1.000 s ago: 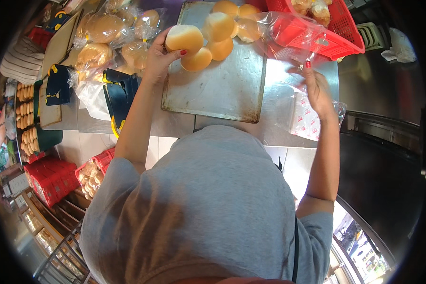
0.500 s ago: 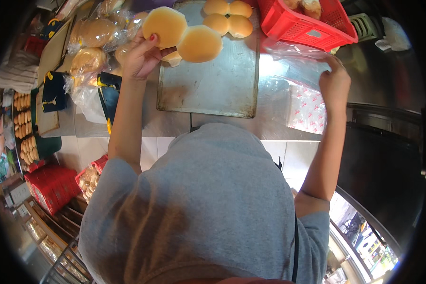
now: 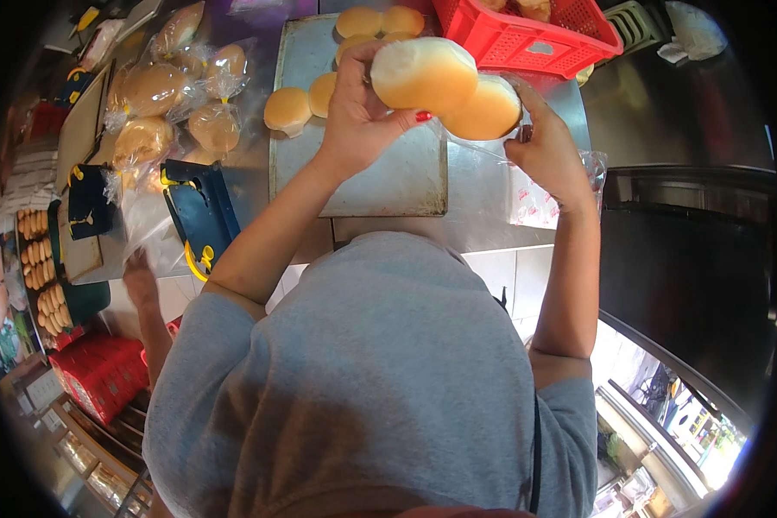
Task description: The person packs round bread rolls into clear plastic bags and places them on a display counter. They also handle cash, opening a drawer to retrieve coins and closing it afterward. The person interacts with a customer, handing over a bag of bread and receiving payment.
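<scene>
My left hand (image 3: 360, 121) grips a joined pair of golden buns (image 3: 427, 76) from the left, with its thumb along their lower side. They are held tilted above the right side of a metal baking tray (image 3: 363, 192). My right hand (image 3: 551, 151) is closed at the right end of the buns, its fingers pinching clear plastic bag film (image 3: 485, 154). How far the film reaches around the buns cannot be made out. More buns (image 3: 287, 110) sit at the tray's left edge, and others (image 3: 359, 21) at its far end, partly behind my left hand.
Bagged buns (image 3: 151, 89) lie to the left, by a dark blue device with yellow parts (image 3: 203, 205). Another person's hand (image 3: 138, 269) reaches in beside it. Printed plastic bags (image 3: 531, 200) lie right of the tray, and a red crate (image 3: 527, 39) stands behind.
My left hand has carried the joined buns rightward, bringing them to my right hand and the plastic bag. Another person's hand has come into view at the left. The view has shifted slightly.
</scene>
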